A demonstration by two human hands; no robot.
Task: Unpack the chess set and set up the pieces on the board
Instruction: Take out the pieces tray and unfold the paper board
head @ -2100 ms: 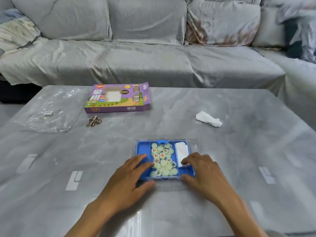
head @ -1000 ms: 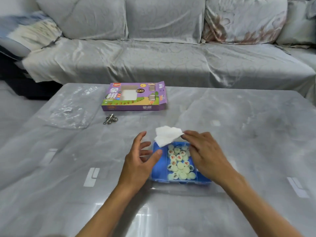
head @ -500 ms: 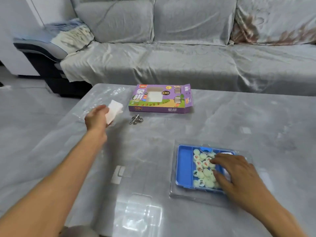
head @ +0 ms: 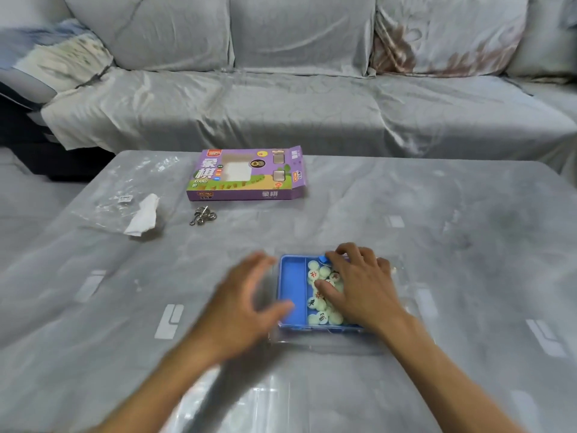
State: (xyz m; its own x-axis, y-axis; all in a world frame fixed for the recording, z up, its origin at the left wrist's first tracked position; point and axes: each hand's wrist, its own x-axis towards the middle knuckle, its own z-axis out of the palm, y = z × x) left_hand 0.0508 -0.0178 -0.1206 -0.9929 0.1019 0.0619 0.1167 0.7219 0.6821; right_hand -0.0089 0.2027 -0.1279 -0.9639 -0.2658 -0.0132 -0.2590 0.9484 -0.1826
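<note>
Across round pale pieces (head: 316,303) lies right hand (head: 362,285)

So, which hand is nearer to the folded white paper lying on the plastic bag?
Left. The left hand is at the blue tray's left edge, on the same side as the white paper, though apart from it. The right hand rests over the pieces, farther away.
</note>
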